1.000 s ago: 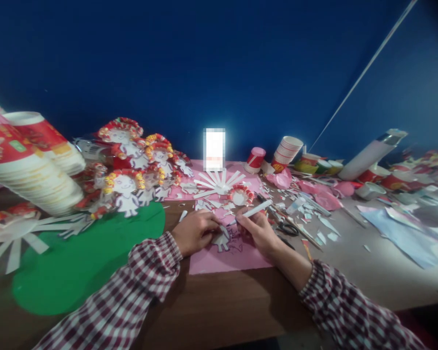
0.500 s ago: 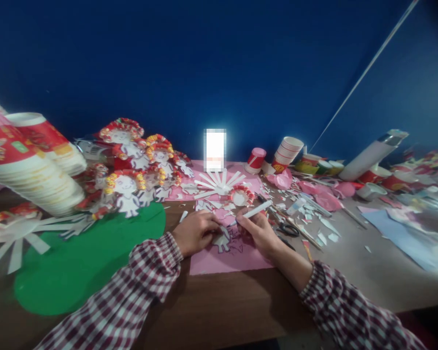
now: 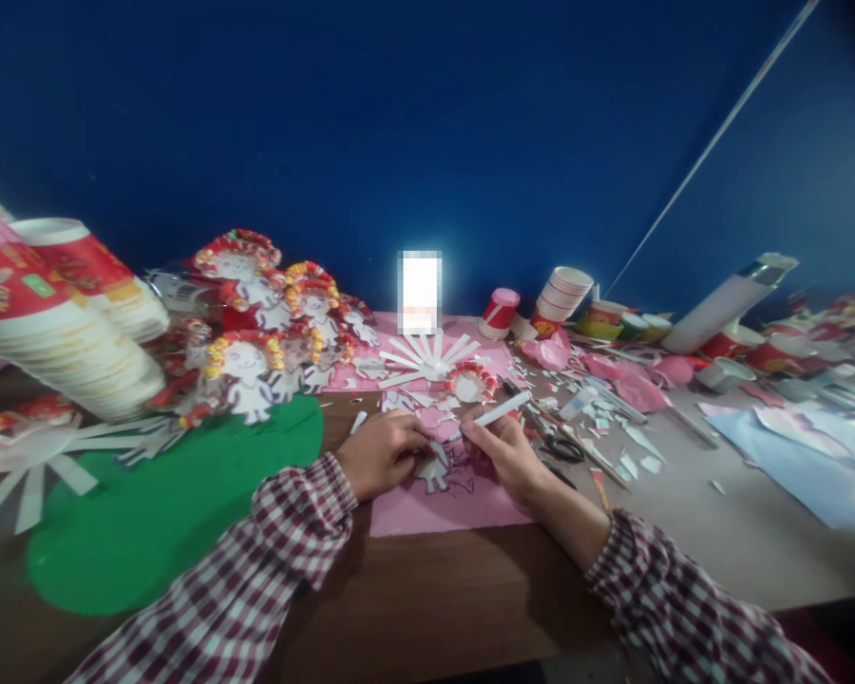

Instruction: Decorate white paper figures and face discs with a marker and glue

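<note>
A white marker (image 3: 503,409) is gripped in my right hand (image 3: 503,451), its tip pointing down and left at a small white paper figure (image 3: 434,472). That figure lies on a pink sheet (image 3: 413,516) with dark marks drawn on it. My left hand (image 3: 387,454) has its fingers closed at the figure's left side, pressing on its edge. Just beyond my hands is a red-edged paper ring (image 3: 470,383).
Paper dolls with curled hair (image 3: 246,372) and a green mat (image 3: 178,513) are at left, beside stacked paper cups (image 3: 64,332). Black scissors (image 3: 566,448), sticks and white scraps (image 3: 641,442) lie to the right. Blue paper (image 3: 784,461) is farther right.
</note>
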The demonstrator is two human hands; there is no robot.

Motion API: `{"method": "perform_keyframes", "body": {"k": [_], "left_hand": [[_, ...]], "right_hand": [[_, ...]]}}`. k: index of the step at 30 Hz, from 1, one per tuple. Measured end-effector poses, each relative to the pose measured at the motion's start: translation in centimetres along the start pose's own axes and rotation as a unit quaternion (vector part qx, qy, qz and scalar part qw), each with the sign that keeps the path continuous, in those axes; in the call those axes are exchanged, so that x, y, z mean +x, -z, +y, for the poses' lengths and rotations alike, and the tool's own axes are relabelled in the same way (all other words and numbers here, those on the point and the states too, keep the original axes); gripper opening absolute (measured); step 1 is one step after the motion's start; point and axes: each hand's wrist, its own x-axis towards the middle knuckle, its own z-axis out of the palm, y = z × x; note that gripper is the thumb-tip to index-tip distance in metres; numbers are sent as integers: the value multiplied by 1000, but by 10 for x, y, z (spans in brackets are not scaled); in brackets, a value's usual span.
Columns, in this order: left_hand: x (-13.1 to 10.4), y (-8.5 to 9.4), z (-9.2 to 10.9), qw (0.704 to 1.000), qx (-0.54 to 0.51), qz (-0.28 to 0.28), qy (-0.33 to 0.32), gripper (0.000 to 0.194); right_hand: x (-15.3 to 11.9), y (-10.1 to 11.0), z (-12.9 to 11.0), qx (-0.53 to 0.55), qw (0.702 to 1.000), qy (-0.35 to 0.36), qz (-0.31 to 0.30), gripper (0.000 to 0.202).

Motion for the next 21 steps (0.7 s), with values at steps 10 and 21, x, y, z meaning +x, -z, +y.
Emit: {"method": "perform_keyframes", "body": {"k": [10,21], "left_hand": [[-1,1,1,1000,1,4,0,29],[0,2,2,1000,6,6,-5,28]], "right_hand": [[2,3,4,10,1000,-1,-7,30],[1,2,3,0,1000,-1,-3,31]]}}
